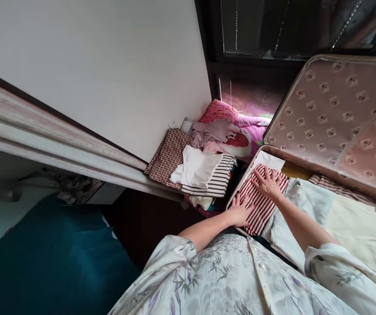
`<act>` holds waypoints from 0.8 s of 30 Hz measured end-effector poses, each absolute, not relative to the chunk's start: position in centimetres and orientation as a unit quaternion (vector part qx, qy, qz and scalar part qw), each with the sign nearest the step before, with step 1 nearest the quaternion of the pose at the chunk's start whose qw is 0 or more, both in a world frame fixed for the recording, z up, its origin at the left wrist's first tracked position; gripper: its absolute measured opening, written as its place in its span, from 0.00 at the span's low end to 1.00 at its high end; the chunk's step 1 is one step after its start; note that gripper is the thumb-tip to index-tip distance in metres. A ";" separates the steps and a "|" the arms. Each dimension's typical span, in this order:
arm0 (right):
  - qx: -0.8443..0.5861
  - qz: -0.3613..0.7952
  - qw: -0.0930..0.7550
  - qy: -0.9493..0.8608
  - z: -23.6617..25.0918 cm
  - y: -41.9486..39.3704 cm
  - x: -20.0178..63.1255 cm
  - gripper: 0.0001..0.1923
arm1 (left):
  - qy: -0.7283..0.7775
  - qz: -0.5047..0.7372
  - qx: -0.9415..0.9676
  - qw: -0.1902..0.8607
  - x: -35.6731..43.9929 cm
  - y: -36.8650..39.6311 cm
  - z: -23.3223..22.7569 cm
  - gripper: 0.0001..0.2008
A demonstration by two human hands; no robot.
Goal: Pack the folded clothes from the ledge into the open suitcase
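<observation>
Inside the open, box-shaped suitcase with pink printed lining (325,109), my left hand (239,213) and right hand (269,183) lie flat, fingers apart, on the folded red-and-white striped cloth (262,205) at the suitcase's left end.

The shirt (221,288) is loose and pale — whitish cloth printed with grey bamboo-like leaves (185,282) and strokes of purple. A cream placket (256,258) with a pale button (262,265) runs down the front — the wide sleeves (330,269), similarly printed, end near the elbows.
</observation>
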State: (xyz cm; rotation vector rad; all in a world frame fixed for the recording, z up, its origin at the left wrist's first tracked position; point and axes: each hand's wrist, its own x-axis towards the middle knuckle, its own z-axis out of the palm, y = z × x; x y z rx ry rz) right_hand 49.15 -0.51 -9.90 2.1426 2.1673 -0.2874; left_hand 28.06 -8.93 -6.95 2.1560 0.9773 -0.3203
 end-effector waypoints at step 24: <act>0.743 -0.092 0.003 0.663 -7.1 -1.6 49.4 0.34 | 0.754 0.087 0.602 0.247 7.1 6.0 -3.8 0.22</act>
